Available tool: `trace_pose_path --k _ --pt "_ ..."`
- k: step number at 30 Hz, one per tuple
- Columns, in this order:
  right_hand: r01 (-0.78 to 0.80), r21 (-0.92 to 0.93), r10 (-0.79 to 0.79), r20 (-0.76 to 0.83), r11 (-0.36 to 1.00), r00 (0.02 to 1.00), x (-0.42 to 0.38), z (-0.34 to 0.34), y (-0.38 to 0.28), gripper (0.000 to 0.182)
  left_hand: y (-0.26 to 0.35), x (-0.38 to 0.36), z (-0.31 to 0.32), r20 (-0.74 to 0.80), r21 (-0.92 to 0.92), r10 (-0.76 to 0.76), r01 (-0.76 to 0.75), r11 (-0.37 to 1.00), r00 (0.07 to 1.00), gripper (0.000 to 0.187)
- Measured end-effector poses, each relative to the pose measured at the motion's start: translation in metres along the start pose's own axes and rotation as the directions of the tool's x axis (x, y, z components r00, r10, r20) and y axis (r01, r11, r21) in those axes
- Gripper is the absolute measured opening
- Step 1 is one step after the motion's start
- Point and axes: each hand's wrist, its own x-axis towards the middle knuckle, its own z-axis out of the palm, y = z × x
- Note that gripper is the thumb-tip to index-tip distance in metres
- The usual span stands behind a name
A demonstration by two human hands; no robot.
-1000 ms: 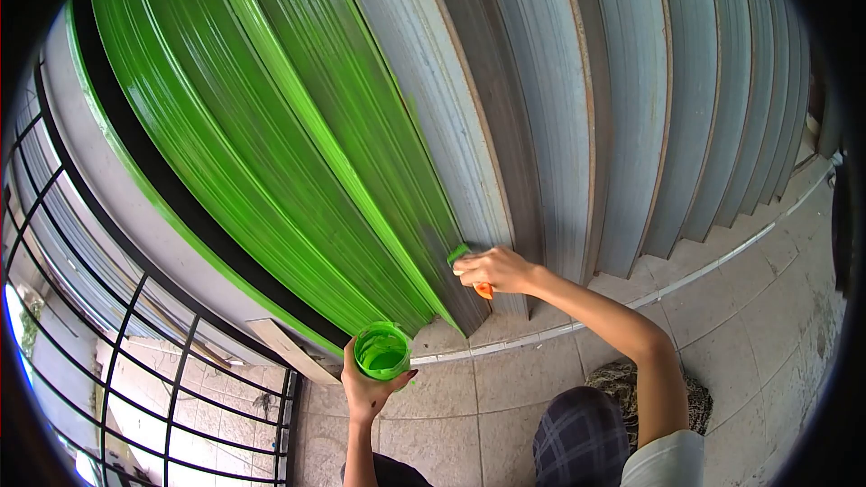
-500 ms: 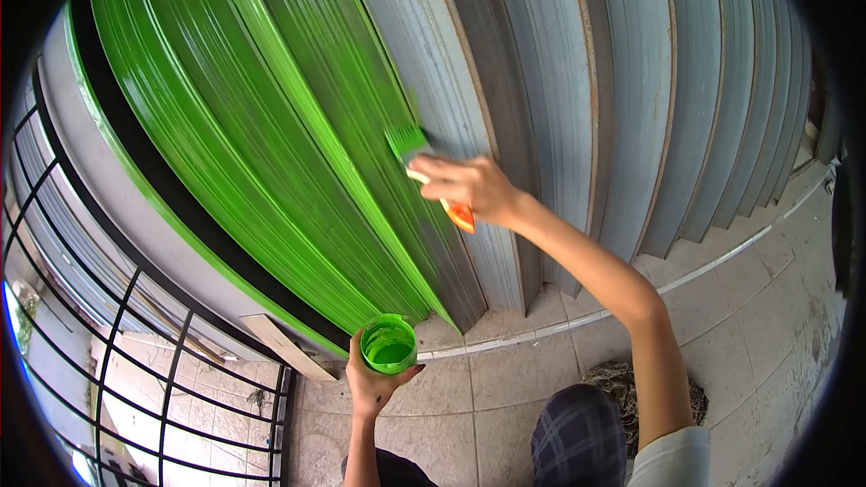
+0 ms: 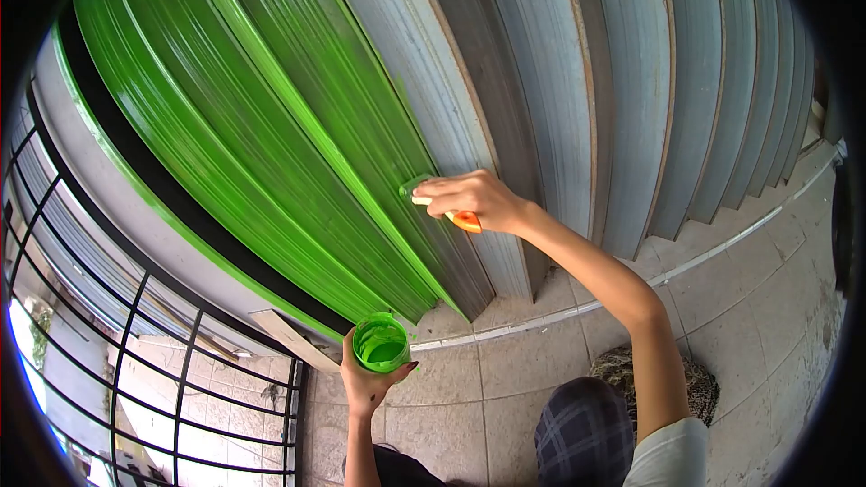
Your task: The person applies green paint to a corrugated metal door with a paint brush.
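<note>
My right hand grips a paintbrush with an orange and white handle. Its green-coated bristles press on a ribbed metal panel, at the lower edge of the green paint. Bare grey metal shows below and to the right of the brush. Low in the view, my left hand is wrapped round a small open paint tub, held with its mouth up. Green paint lies inside and coats its wall. The folding metal shutter is green on the left and grey on the right.
Unpainted grey folds run to the right. A black grid gate stands at the lower left, with a wooden strip near it. A metal floor track crosses the tiles. A patterned dark bundle lies beside my knee.
My right hand has drawn the brush down along the panel, and green paint now reaches lower there. The left hand still holds the tub at nearly the same spot.
</note>
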Motion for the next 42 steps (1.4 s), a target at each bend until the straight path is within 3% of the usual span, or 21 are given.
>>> trace_pose_path --k 1,3,7,10,12,15,18,19,22,25,31,33,35,38,39,40,42 --pt "-0.04 0.022 0.04 0.017 0.999 0.999 0.01 -0.009 -0.004 0.002 -0.001 0.0 0.0 0.001 0.0 0.007 -0.007 1.0 1.0 0.09" --pt "0.031 -0.069 -0.039 -0.127 0.997 0.991 0.011 -0.005 -0.002 0.004 0.001 0.001 0.0 0.011 -0.012 0.009 -0.008 1.0 1.0 0.09" --pt "0.025 -0.163 -0.025 0.007 0.986 1.0 -0.047 0.041 -0.011 0.006 -0.001 0.001 0.002 0.024 -0.019 0.004 -0.003 1.0 1.0 0.089" --pt "0.06 -0.121 -0.049 0.096 0.991 0.994 -0.109 0.081 -0.02 0.002 0.002 0.0 0.002 0.017 -0.013 0.005 -0.005 1.0 1.0 0.09" --pt "0.055 -0.14 -0.012 0.295 0.989 0.955 -0.143 0.092 -0.035 0.004 -0.001 -0.001 0.001 0.023 0.0 0.006 -0.006 1.0 1.0 0.091" --pt "-0.065 -0.062 0.089 0.644 0.996 0.76 -0.167 0.102 -0.034 0.005 -0.004 -0.002 0.001 0.017 -0.007 0.009 -0.009 1.0 1.0 0.091" --pt "-0.009 -0.083 0.047 0.466 0.996 0.884 -0.121 0.087 -0.021 0.007 -0.004 -0.002 0.0 0.02 0.015 -0.002 0.002 1.0 1.0 0.09" --pt "0.077 -0.083 -0.054 0.255 0.994 0.965 -0.094 0.075 -0.017 0.01 -0.004 -0.002 -0.001 0.026 0.028 -0.009 0.008 1.0 1.0 0.09" --pt "0.13 -0.223 -0.141 -0.034 0.966 0.989 -0.026 0.025 -0.018 0.006 -0.001 -0.003 0.0 0.01 0.019 0.011 -0.011 1.0 1.0 0.089" --pt "0.072 -0.249 -0.114 -0.158 0.966 0.981 -0.01 0.009 -0.016 0.002 -0.002 -0.003 0.0 0.007 0.022 0.018 -0.018 1.0 1.0 0.087" --pt "-0.048 -0.129 0.059 0.084 0.991 0.995 -0.116 0.084 -0.031 0.005 -0.005 -0.006 -0.003 0.001 0.043 0.016 -0.016 0.999 1.0 0.085" --pt "-0.015 -0.107 0.04 0.229 0.994 0.973 -0.152 0.105 -0.037 0.006 -0.009 -0.007 -0.005 -0.005 0.073 0.021 -0.021 0.997 1.0 0.084" --pt "-0.145 -0.053 0.149 0.577 0.988 0.803 -0.172 0.112 -0.042 0.007 -0.008 -0.008 -0.005 -0.007 0.078 0.016 -0.015 0.997 1.0 0.083" --pt "-0.024 -0.121 0.094 0.621 0.992 0.778 -0.158 0.106 -0.03 0.007 -0.002 -0.004 -0.004 -0.001 0.057 0.019 -0.019 0.998 1.0 0.082" --pt "0.032 -0.039 -0.017 0.329 0.999 0.944 -0.146 0.112 -0.011 0.003 0.0 -0.003 -0.003 0.003 0.053 0.028 -0.028 0.998 1.0 0.082" --pt "-0.023 -0.042 0.039 0.427 0.999 0.903 -0.107 0.086 -0.013 0.004 0.001 -0.004 -0.003 0.011 0.053 0.029 -0.029 0.998 1.0 0.082" --pt "0.048 -0.07 -0.028 0.257 0.996 0.966 -0.051 0.053 -0.016 0.005 0.003 -0.005 -0.002 0.013 0.019 0.017 -0.017 1.0 1.0 0.082"
